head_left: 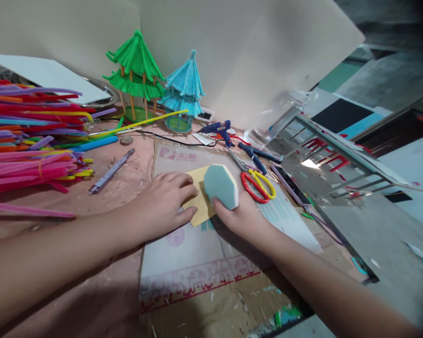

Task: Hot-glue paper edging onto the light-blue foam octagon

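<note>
A pinkish table (127, 188) is covered near the middle by flattened cardboard (197, 263). Left of the left hand (162, 204), pipe cleaners (28, 141) and a pen (111, 171) are laid. Beyond the right hand (239, 216), scissors (257, 185) and a glue gun (218, 129) are seen.

A pale teal octagonal foam block (221, 185) sits over a mustard-yellow paper sheet (199, 201), beside red-and-yellow-handled scissors (258, 184), a blue glue gun (219, 129), green (136, 75) and turquoise (183, 91) pagoda models, and multicoloured pipe cleaners (31, 136) on a pinkish surface (91, 263).

The pipe cleaners (28, 141) run off the left edge; the right corner is blurred dark.
</note>
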`<state>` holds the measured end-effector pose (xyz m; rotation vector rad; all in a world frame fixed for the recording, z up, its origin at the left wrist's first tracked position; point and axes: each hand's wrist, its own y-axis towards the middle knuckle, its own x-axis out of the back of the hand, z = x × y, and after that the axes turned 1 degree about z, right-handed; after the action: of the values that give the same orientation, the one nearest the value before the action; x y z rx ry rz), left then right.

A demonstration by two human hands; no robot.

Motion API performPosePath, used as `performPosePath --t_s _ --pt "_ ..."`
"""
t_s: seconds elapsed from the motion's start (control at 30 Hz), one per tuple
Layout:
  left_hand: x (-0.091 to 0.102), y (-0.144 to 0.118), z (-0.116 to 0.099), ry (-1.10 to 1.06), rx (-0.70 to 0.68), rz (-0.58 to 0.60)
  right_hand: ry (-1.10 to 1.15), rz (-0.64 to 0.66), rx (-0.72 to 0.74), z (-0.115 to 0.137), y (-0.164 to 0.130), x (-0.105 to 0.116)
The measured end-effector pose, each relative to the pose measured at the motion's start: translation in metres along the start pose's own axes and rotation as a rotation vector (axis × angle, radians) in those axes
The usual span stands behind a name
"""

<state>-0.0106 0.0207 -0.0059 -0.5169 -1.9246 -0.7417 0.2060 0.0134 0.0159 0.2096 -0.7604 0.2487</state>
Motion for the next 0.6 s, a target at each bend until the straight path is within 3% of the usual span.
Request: performPosePath --t_s 0.13,0.27,0.37,0.6 --pt "0.001 0.000 -0.001 0.029 0.010 -0.004 -0.295 -0.051 0.028 0.004 0.027 -0.003" --pt "0.004 -0.001 -0.004 0.049 0.017 0.000 -0.264 0.012 0.057 0.009 0.008 0.003" --pt "0.004 -0.001 -0.005 0.041 -0.005 0.008 -0.240 -0.010 0.060 0.007 -0.009 0.006" --pt "0.003 -0.002 -0.006 0.082 0.011 -0.007 -0.295 -0.035 0.018 0.005 0.030 -0.002"
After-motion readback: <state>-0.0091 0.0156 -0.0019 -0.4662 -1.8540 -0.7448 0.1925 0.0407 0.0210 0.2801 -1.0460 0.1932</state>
